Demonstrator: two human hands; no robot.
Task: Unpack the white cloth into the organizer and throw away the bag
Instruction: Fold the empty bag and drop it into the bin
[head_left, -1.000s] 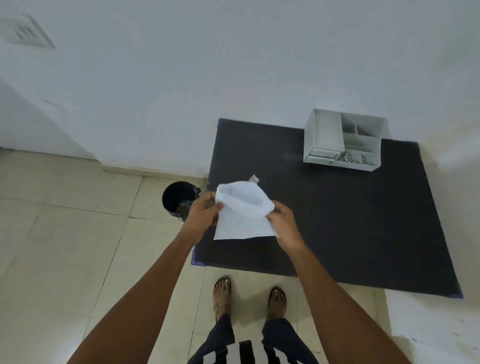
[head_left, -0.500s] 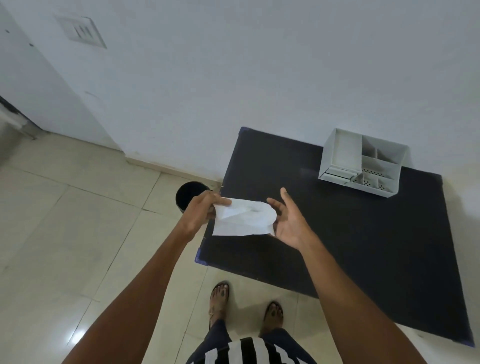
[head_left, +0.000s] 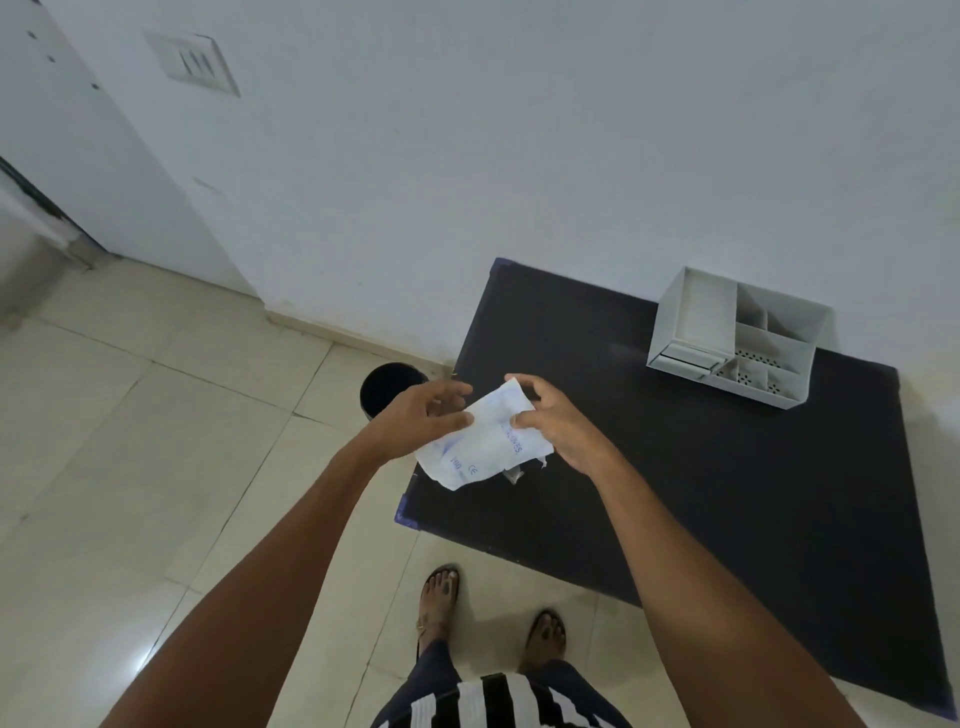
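Note:
A white bag with blue print hangs crumpled between both hands, above the left front corner of the black table. My left hand pinches its left edge and my right hand grips its upper right edge. The white organizer, with several compartments, stands at the table's back right by the wall. I cannot tell whether the white cloth lies in the organizer; its large left compartment looks pale and flat.
A round black bin stands on the tiled floor just left of the table, partly hidden by my left hand. A white wall runs behind the table. My feet in sandals are at the table's front edge.
My right hand, open beside the bag half a second ago, has taken hold of it again. The bag has turned printed side up and is more crumpled. The view has tilted left and up.

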